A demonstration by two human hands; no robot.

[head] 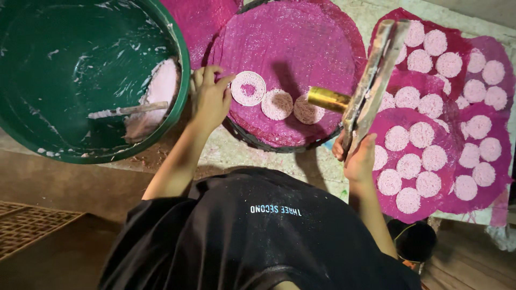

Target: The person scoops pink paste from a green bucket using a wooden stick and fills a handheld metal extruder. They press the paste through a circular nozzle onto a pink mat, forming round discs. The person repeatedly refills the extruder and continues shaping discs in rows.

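Note:
My left hand (210, 95) rests on the near left edge of a round pink woven tray (301, 32), fingers apart, fingertips touching a white ring-shaped disc (248, 88) with a pink centre. Two more pale lacy discs (277, 104) lie beside it in a row. My right hand (356, 156) grips the long wooden handles of a press tool (376, 70) with a brass cylinder (328, 99) on its side, held above the tray's right edge.
A big green tub (48, 129) at the left holds pale pink dough (160, 86) and a wooden stick (129, 110). Pink sheets (457, 43) at the right carry several round pale discs. A woven mat (27, 223) lies at lower left, a dark pot (414, 241) at lower right.

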